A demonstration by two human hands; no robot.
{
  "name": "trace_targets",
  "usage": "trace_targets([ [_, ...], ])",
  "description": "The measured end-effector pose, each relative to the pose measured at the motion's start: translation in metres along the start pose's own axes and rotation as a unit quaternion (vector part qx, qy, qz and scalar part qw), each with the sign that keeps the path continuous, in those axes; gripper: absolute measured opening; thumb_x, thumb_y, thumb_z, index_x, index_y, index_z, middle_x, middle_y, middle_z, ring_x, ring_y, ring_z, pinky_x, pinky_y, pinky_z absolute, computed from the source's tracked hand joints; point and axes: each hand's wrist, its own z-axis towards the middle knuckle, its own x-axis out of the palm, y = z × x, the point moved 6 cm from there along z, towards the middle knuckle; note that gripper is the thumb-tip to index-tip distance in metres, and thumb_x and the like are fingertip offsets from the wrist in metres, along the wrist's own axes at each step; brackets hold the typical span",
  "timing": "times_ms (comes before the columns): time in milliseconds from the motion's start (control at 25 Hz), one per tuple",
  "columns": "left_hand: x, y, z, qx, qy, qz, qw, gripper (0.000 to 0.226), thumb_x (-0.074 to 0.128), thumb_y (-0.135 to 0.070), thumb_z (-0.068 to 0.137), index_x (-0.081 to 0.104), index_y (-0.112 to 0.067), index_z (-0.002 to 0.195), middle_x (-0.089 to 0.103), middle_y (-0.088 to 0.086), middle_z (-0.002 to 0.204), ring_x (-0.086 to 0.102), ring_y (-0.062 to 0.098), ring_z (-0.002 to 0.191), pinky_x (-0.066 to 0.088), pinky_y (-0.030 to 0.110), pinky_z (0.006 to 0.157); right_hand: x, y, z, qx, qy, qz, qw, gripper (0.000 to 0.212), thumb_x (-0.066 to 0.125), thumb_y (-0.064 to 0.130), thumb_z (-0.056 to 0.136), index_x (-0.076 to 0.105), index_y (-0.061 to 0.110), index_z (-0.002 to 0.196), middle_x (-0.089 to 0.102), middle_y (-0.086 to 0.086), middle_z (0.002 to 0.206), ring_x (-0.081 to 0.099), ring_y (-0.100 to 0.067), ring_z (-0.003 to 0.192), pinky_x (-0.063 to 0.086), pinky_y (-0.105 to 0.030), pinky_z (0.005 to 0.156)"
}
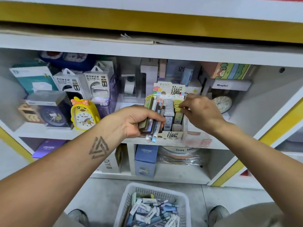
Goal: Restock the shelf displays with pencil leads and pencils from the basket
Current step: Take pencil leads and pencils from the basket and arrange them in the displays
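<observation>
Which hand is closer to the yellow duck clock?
Left. The left hand, gripping a bundle of lead cases, is just right of the yellow duck clock; the right hand is farther right, at the display box's yellow row.

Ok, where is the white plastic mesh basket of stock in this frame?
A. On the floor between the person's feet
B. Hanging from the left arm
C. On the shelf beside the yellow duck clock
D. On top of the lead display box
A: the white plastic mesh basket sits on the grey floor, below the white shelf, between both shoes.

Two hands (pixel 137 122), one white basket (pixel 184 200), two power bank boxes (pixel 68 82), one duck alarm clock (pixel 84 114), two CRUHRE boxes (pixel 146 159), one pencil lead display box (pixel 172 112)
</observation>
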Motion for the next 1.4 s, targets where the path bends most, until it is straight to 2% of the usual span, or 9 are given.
trace_targets([
  [80,0.001,0.0,0.001,0.001,0.012,0.008,1.0,0.013,0.066,0.01,0.08,0.074,0.0,0.08,0.073,0.014,0.075,0.071,0.019,0.062,0.06,0.031,0.064,0.001,0.003,0.003,0.013,-0.008,0.005,1.0,0.013,0.06,0.02,0.094,0.072,0.016,0.098,0.068,-0.001,0.099,0.063,-0.027,0.088,0.052,-0.038,0.072],
  [160,0.003,0.0,0.0,0.002,0.023,0.028,0.999,0.02,0.066,0.01,0.081,0.077,-0.002,0.069,0.073,0.014,0.074,0.071,0.018,0.061,0.06,0.03,0.065,-0.004,0.005,0.01,0.066,-0.029,0.159,0.985,0.01,0.063,0.019,0.094,0.073,0.018,0.092,0.07,0.004,0.088,0.063,-0.012,0.079,0.05,-0.03,0.071],
  [240,0.006,0.0,-0.002,0.004,0.03,0.05,0.998,0.024,0.066,0.011,0.081,0.076,-0.004,0.065,0.072,0.013,0.071,0.07,0.017,0.058,0.059,0.029,0.062,-0.007,0.014,0.014,0.116,-0.023,0.344,0.931,0.007,0.069,0.025,0.093,0.074,0.021,0.092,0.07,0.007,0.086,0.059,-0.002,0.071,0.049,-0.021,0.067],
  [320,0.008,0.0,-0.004,0.006,0.027,0.064,0.998,0.02,0.066,0.014,0.08,0.073,-0.002,0.07,0.072,0.014,0.068,0.07,0.018,0.056,0.06,0.027,0.056,-0.006,0.028,0.016,0.129,0.004,0.428,0.894,0.015,0.072,0.036,0.09,0.076,0.022,0.094,0.072,0.003,0.096,0.063,-0.005,0.08,0.051,-0.021,0.074],
  [440,0.009,0.001,-0.007,0.008,0.02,0.069,0.997,0.015,0.067,0.015,0.078,0.069,0.001,0.079,0.07,0.016,0.068,0.069,0.02,0.055,0.058,0.027,0.052,-0.004,0.046,0.019,0.128,0.053,0.434,0.89,0.029,0.078,0.043,0.083,0.075,0.014,0.087,0.071,0.001,0.087,0.062,-0.013,0.076,0.051,-0.029,0.073],
  [600,0.01,0.004,-0.008,-0.003,0.036,0.058,0.998,0.018,0.065,0.014,0.079,0.073,0.002,0.068,0.071,0.017,0.069,0.07,0.02,0.056,0.059,0.028,0.054,0.002,0.047,0.024,0.168,0.079,0.454,0.871,0.03,0.086,0.033,0.077,0.074,0.006,0.08,0.066,0.001,0.068,0.058,-0.008,0.065,0.048,-0.024,0.065],
  [960,0.009,0.006,-0.005,-0.012,0.061,0.029,0.998,0.027,0.061,0.016,0.081,0.078,-0.002,0.07,0.073,0.017,0.075,0.072,0.021,0.062,0.06,0.032,0.057,0.011,0.031,0.033,0.29,0.024,0.484,0.825,0.017,0.067,0.028,0.083,0.064,0.011,0.087,0.073,-0.007,0.081,0.064,-0.018,0.068,0.055,-0.039,0.073],
  [1160,0.008,0.003,-0.007,-0.008,0.056,0.035,0.998,0.023,0.061,0.016,0.081,0.075,-0.002,0.079,0.073,0.017,0.076,0.072,0.02,0.062,0.062,0.032,0.062,0.01,0.025,0.03,0.301,0.002,0.588,0.751,0.015,0.06,0.019,0.092,0.062,0.007,0.1,0.077,-0.008,0.086,0.074,-0.019,0.07,0.055,-0.029,0.064],
  [1400,0.004,0.0,-0.008,-0.004,0.04,0.053,0.998,0.021,0.061,0.015,0.082,0.07,-0.001,0.091,0.074,0.017,0.079,0.072,0.02,0.066,0.059,0.033,0.073,-0.001,-0.002,0.028,0.312,-0.051,0.688,0.654,0.02,0.058,0.011,0.096,0.058,-0.001,0.113,0.076,-0.015,0.09,0.074,-0.026,0.082,0.058,-0.031,0.066],
])
